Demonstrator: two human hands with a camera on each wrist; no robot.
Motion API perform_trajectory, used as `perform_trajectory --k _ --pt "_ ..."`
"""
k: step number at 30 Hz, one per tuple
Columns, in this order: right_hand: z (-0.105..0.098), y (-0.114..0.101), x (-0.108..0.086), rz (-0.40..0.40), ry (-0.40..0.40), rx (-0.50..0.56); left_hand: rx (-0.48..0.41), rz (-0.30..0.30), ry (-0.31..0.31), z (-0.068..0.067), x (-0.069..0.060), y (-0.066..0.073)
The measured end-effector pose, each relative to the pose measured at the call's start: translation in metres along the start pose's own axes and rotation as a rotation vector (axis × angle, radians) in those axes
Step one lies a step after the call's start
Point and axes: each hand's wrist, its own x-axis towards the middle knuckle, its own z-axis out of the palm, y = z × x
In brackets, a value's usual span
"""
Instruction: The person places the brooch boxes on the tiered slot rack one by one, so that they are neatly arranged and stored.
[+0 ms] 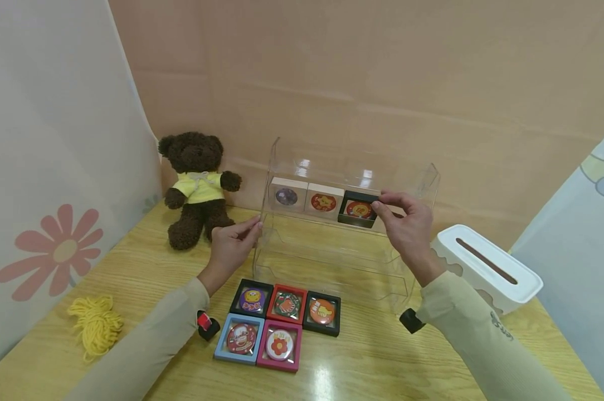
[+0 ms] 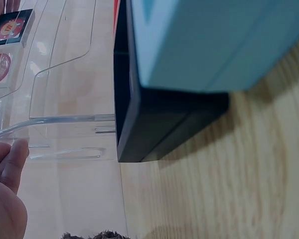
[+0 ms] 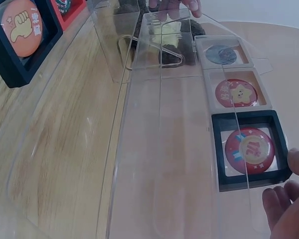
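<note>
A clear acrylic display rack [image 1: 332, 262] stands on the table. My left hand [image 1: 234, 245] pinches the front edge of its left side panel between thumb and fingers. At the right of the rack's upper shelf, my right hand [image 1: 407, 225] holds a black-framed badge [image 1: 358, 209] by its right edge; the badge [image 3: 250, 149] is red with a pale centre. Left of it on that shelf sit a white-framed star badge [image 1: 324, 200] and a white-framed badge with a greyish-purple disc [image 1: 288, 195]. In the right wrist view the black frame touches the star badge's frame.
Several coloured framed badges [image 1: 280, 344] lie in two rows before the rack. A brown teddy bear [image 1: 198, 186] in a yellow top sits back left. Yellow yarn [image 1: 97, 326] lies front left, and a white tissue box [image 1: 487, 264] stands right of the rack.
</note>
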Motion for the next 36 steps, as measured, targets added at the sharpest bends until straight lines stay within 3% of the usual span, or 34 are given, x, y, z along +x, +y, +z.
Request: perform_trajectory --k 8,17,23,28,36 --pt "-0.007 -0.006 -0.010 -0.176 0.032 0.085 -0.001 -0.002 0.000 0.001 0.000 0.000" --pt "-0.012 -0.015 -0.038 -0.286 0.002 0.159 0.004 -0.025 -0.002 0.000 0.000 0.000" --pt "-0.014 -0.008 -0.067 -0.284 -0.150 0.150 0.010 -0.045 -0.009 -0.001 -0.001 0.002" --pt "-0.018 0.007 -0.096 -0.300 -0.272 0.058 0.022 -0.042 -0.012 0.000 -0.001 0.003" --pt "-0.015 0.028 -0.124 -0.314 -0.376 -0.019 0.039 -0.008 0.013 0.001 -0.001 -0.002"
